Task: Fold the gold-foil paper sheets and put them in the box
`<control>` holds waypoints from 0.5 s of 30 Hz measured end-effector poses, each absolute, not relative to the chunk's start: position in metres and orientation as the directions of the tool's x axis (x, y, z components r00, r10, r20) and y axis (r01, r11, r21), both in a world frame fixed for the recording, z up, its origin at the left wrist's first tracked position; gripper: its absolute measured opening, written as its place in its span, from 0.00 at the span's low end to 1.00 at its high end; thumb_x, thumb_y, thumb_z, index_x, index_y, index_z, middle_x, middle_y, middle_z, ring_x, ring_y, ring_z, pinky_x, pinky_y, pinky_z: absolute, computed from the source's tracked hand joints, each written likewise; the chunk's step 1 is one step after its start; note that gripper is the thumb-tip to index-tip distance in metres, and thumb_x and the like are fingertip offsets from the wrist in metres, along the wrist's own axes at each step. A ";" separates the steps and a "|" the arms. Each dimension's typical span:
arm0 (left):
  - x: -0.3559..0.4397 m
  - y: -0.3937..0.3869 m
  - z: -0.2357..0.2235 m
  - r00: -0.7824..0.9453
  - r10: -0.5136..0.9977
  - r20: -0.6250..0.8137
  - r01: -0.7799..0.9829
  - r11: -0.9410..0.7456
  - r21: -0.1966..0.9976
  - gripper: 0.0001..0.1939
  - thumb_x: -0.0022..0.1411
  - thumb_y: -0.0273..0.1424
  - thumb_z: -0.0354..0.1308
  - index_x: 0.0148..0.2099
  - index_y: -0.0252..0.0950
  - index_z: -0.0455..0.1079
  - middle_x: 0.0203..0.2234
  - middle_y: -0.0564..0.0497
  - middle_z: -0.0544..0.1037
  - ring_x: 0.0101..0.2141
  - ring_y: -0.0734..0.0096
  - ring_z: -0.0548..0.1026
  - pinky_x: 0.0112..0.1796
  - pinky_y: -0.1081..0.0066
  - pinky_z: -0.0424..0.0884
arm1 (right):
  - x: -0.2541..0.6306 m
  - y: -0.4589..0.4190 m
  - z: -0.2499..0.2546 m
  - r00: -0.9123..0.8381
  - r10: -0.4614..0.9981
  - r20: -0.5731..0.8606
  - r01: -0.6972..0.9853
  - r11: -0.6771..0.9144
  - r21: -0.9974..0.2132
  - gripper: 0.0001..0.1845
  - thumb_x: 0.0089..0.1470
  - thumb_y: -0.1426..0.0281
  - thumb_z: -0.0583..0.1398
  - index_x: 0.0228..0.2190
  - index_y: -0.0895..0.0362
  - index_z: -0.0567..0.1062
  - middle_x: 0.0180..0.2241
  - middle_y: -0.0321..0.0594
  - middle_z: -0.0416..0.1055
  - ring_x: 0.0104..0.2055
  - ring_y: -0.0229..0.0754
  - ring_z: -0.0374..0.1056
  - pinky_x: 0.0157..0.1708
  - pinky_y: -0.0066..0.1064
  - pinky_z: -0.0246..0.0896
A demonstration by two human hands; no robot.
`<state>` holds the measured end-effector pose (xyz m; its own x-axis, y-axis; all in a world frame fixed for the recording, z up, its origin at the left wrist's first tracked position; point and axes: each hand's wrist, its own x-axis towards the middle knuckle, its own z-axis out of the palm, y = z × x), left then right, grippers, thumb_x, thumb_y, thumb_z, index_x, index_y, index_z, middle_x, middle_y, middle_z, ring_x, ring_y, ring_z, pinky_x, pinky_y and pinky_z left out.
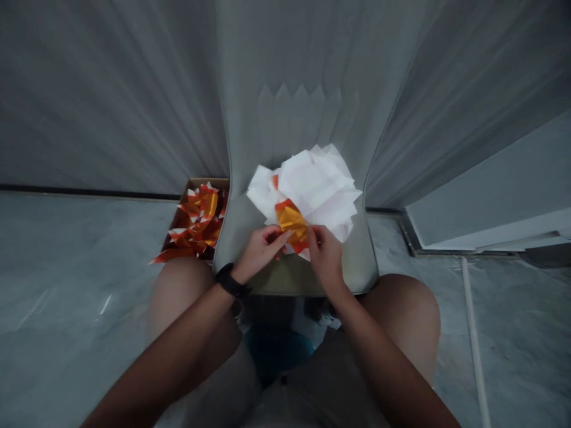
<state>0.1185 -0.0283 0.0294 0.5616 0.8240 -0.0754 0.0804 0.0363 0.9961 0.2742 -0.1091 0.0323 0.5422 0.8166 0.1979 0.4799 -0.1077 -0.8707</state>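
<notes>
Shiny gold-and-orange piece of thin, foil-like sheet (293, 224) is held above the smooth grey padded chair seat (360, 261), between both hands. Taking it as the clock's centre, the left hand (260, 254), wearing a black wristband (231, 280), pinches its edge from eight o'clock, thumb and fingers nearly together; the right hand (327, 254) grips the opposite edge from four o'clock, fingers narrowed on it. Toward one o'clock lies a loose pile of white, pointed-cornered sheets (314, 178) on the seat. At nine o'clock, beside the chair, an open brown box (207, 180) holds crumpled orange-and-gold pieces with white tips (207, 205).
</notes>
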 end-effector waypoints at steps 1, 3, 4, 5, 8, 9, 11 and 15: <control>0.118 -0.029 0.030 0.563 0.822 -0.080 0.094 0.032 0.995 0.21 0.63 0.49 0.63 0.38 0.35 0.74 0.22 0.55 0.74 0.18 0.80 0.67 0.18 0.78 0.63 | 0.275 -0.109 0.033 0.540 0.817 0.203 0.489 -0.108 -0.865 0.18 0.66 0.58 0.53 0.38 0.56 0.77 0.36 0.47 0.80 0.38 0.48 0.75 0.38 0.36 0.67; 0.116 -0.029 0.032 0.572 0.816 -0.083 0.119 0.017 0.993 0.21 0.63 0.50 0.63 0.36 0.35 0.72 0.20 0.56 0.72 0.16 0.81 0.64 0.17 0.78 0.59 | 0.278 -0.108 0.034 0.518 0.831 0.205 0.504 -0.103 -0.858 0.18 0.66 0.58 0.53 0.39 0.56 0.77 0.36 0.47 0.80 0.39 0.48 0.75 0.39 0.37 0.67; 0.115 -0.027 0.032 0.582 0.809 -0.080 0.132 0.003 0.991 0.21 0.63 0.50 0.63 0.35 0.35 0.71 0.19 0.57 0.71 0.16 0.82 0.63 0.17 0.78 0.57 | 0.280 -0.108 0.034 0.496 0.845 0.201 0.506 -0.093 -0.857 0.18 0.66 0.58 0.53 0.39 0.56 0.77 0.36 0.47 0.80 0.39 0.48 0.75 0.39 0.37 0.67; 0.113 -0.025 0.033 0.594 0.801 -0.077 0.144 -0.012 0.989 0.21 0.63 0.50 0.64 0.34 0.35 0.71 0.19 0.57 0.70 0.16 0.82 0.63 0.17 0.78 0.57 | 0.281 -0.107 0.034 0.470 0.861 0.194 0.504 -0.081 -0.860 0.18 0.66 0.58 0.53 0.39 0.56 0.77 0.36 0.47 0.80 0.38 0.48 0.75 0.39 0.37 0.66; 0.109 -0.017 0.037 0.621 0.780 -0.075 0.174 -0.044 0.984 0.21 0.63 0.50 0.64 0.33 0.35 0.71 0.19 0.57 0.69 0.17 0.82 0.62 0.18 0.78 0.57 | 0.286 -0.107 0.033 0.426 0.889 0.167 0.474 -0.061 -0.879 0.18 0.66 0.57 0.54 0.38 0.56 0.77 0.35 0.46 0.80 0.37 0.47 0.74 0.39 0.36 0.66; 0.108 -0.014 0.038 0.628 0.774 -0.078 0.181 -0.047 0.982 0.21 0.62 0.50 0.64 0.34 0.35 0.71 0.20 0.57 0.69 0.17 0.81 0.62 0.18 0.78 0.56 | 0.288 -0.106 0.033 0.418 0.895 0.156 0.462 -0.062 -0.885 0.19 0.65 0.56 0.54 0.38 0.56 0.77 0.35 0.45 0.80 0.37 0.47 0.74 0.38 0.36 0.66; 0.106 -0.009 0.041 0.651 0.754 -0.090 0.193 -0.050 0.980 0.21 0.62 0.49 0.64 0.35 0.35 0.71 0.19 0.58 0.68 0.17 0.81 0.61 0.18 0.78 0.56 | 0.290 -0.105 0.033 0.402 0.906 0.133 0.433 -0.060 -0.900 0.19 0.65 0.55 0.55 0.38 0.56 0.78 0.34 0.44 0.80 0.36 0.47 0.74 0.38 0.35 0.67; 0.106 -0.002 0.050 0.730 0.677 -0.090 0.202 -0.089 0.975 0.19 0.63 0.48 0.63 0.35 0.35 0.71 0.19 0.58 0.67 0.17 0.81 0.61 0.19 0.78 0.56 | 0.294 -0.100 0.041 0.354 0.927 0.125 0.400 -0.029 -0.916 0.20 0.64 0.53 0.56 0.39 0.56 0.80 0.34 0.42 0.80 0.34 0.44 0.73 0.35 0.33 0.66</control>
